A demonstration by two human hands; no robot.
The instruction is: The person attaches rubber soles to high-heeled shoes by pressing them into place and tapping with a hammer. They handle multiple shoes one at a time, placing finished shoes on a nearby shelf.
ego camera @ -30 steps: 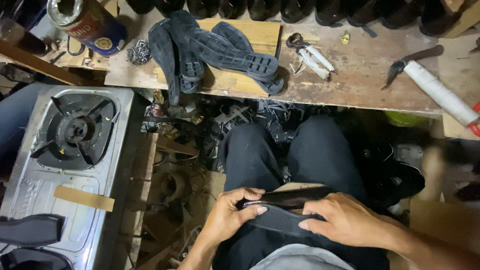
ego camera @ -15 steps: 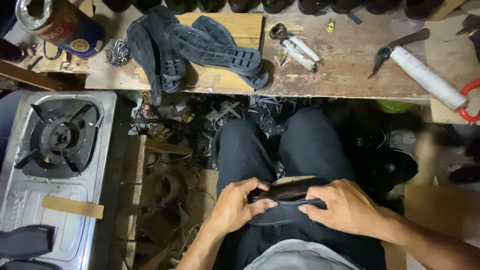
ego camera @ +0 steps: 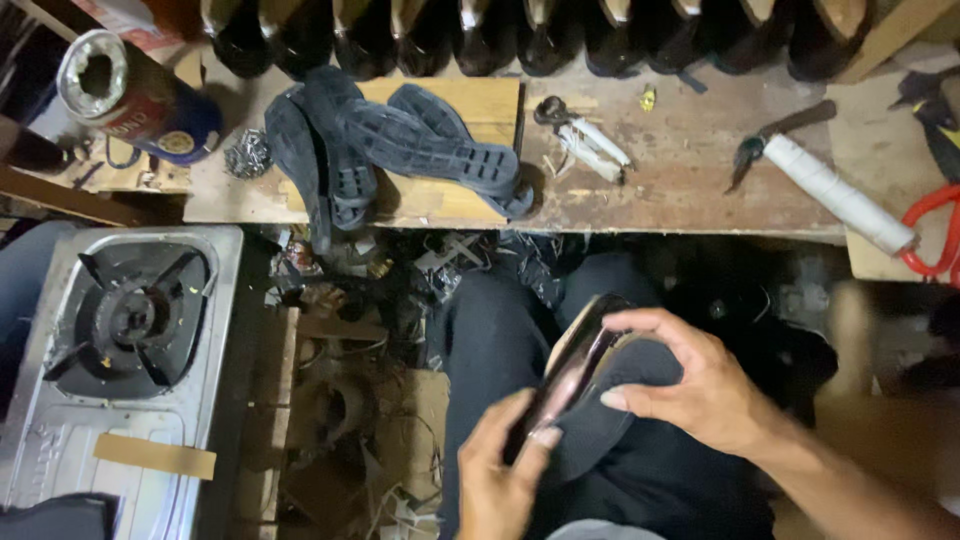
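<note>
1. A dark shoe part [ego camera: 590, 400], apparently an upper with a pale brownish edge, is held over the lap, tilted on its edge between both hands.
2. The right hand [ego camera: 700, 385] is curved over the upper end of the piece; its fingers [ego camera: 640, 325] are arched and slightly spread, and the thumb is pressed against the dark side.
3. The left hand [ego camera: 500, 475] is placed at the lower end; the edge is pinched between thumb and fingertips, though blur hides how tightly.
4. Dark trousers [ego camera: 490, 340] are seen beneath the piece.
5. On the wooden bench [ego camera: 680, 180] beyond the knees, black rubber soles [ego camera: 400, 150] are piled, with a white-handled tool [ego camera: 835, 190] well to their right.
6. A gas stove [ego camera: 120, 330] is set at the left, beside scrap on the floor.
</note>
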